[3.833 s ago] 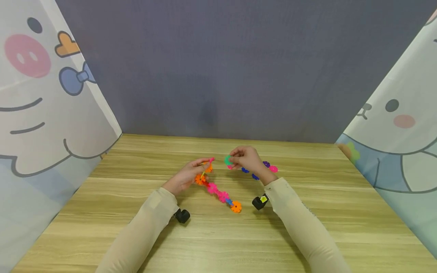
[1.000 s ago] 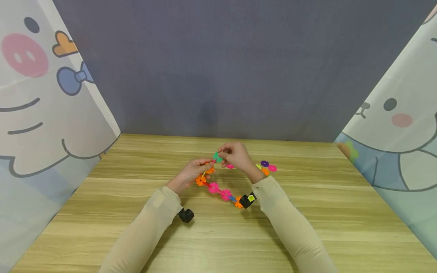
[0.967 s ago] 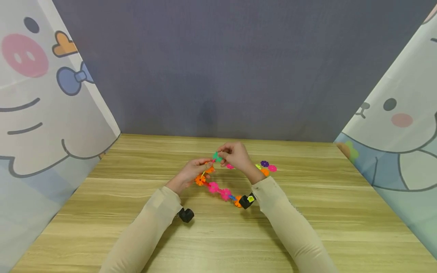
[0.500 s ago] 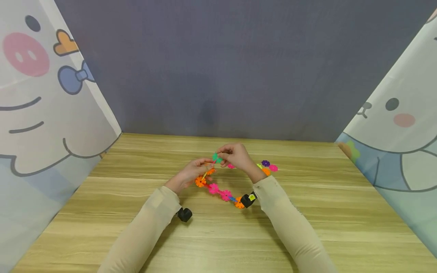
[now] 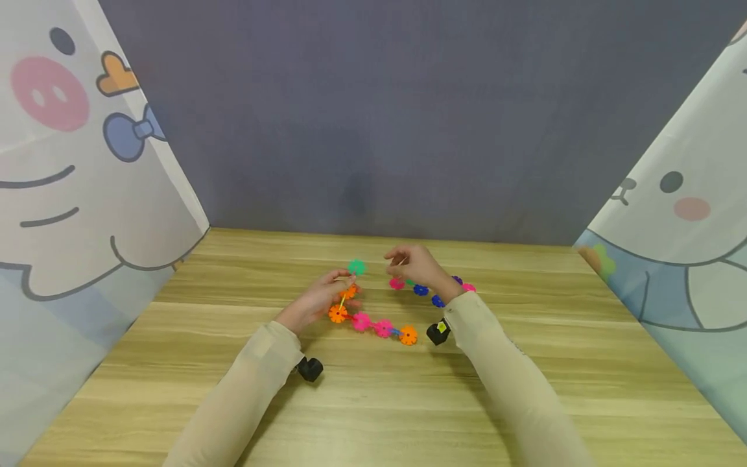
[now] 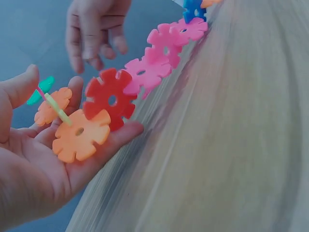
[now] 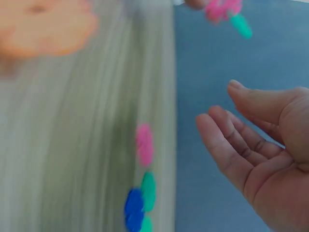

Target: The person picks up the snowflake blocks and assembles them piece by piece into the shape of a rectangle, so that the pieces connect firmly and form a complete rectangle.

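Note:
My left hand [image 5: 318,299] holds a chain of notched, flower-shaped plastic discs [image 5: 361,321] near its upper end. A green disc [image 5: 356,266] tops the chain, above the fingertips. In the left wrist view, orange discs [image 6: 81,136] lie over the fingers, and a thin yellow disc [image 6: 58,109] joins them edge-on. From there, red disc [image 6: 110,96], pink and blue ones run out toward an orange end disc [image 5: 408,335]. Apart to the right, my right hand [image 5: 421,267] is empty, its fingers loosely bent in the right wrist view.
Loose discs lie on the wooden table [image 5: 373,402] beneath and beyond the right hand: a pink disc [image 5: 397,283], a blue disc [image 5: 421,290], a second blue disc [image 5: 438,301] and several others. A grey panel [image 5: 373,117] rises behind the table.
My right hand has let go of the green disc and drawn back to the right. That disc, earlier carried leftward, now stays at the chain's top. The left hand shifted slightly left.

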Demonstrator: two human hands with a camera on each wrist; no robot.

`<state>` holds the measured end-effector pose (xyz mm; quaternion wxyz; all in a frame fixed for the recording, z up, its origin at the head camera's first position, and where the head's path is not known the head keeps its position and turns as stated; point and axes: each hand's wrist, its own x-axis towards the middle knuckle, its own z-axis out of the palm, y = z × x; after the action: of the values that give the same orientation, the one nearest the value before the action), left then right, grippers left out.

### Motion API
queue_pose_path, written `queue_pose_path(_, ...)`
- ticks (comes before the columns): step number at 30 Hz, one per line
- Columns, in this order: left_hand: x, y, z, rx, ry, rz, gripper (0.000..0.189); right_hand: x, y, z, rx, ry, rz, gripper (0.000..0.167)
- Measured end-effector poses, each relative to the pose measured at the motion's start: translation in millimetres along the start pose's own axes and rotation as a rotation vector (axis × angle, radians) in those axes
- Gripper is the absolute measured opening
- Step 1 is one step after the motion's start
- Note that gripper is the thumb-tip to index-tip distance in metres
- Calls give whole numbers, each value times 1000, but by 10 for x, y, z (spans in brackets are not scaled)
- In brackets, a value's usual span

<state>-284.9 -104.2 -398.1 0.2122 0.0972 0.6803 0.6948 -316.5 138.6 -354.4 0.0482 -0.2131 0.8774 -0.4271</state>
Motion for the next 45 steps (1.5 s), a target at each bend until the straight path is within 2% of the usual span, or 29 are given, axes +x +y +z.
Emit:
queue_pose_path(3, -22, 1, -16, -32, 27, 4, 45, 26, 111, -18, -79, -55, 6, 31)
queue_pose_path(7, -45, 10, -33, -58, 52, 14, 32, 72, 220, -18, -139, -144, 34, 35)
queue_pose_path(10, -50, 16, -36, -93, 55, 22, 24, 107, 274, -8, -182, -180, 63, 41)
queue_pose_path(15, -63, 24, -26, -144, 29, 33, 40, 137, 334, 7, -207, -211, 136, 46)
queue_pose_path(19, -75, 31, -17, -164, 7, 53, 56, 152, 363, 14, -238, -204, 162, 37)
queue_pose_path(24, -70, 23, -14, -157, -15, 72, 59, 157, 352, 30, -257, -197, 170, 26)
queue_pose_path(30, -68, -8, -4, -165, -34, 74, 59, 123, 309, 58, -224, -198, 148, 16)
queue_pose_path(36, -59, -23, 26, -171, -10, 79, 58, 54, 251, 60, -137, -110, 71, 11)
queue_pose_path(40, -47, -30, 44, -175, 3, 77, 58, 10, 215, 72, -46, -36, 25, 11)
queue_pose_path(45, -20, -27, 77, -192, 40, 66, 58, -30, 129, 116, 113, 20, 12, 12)
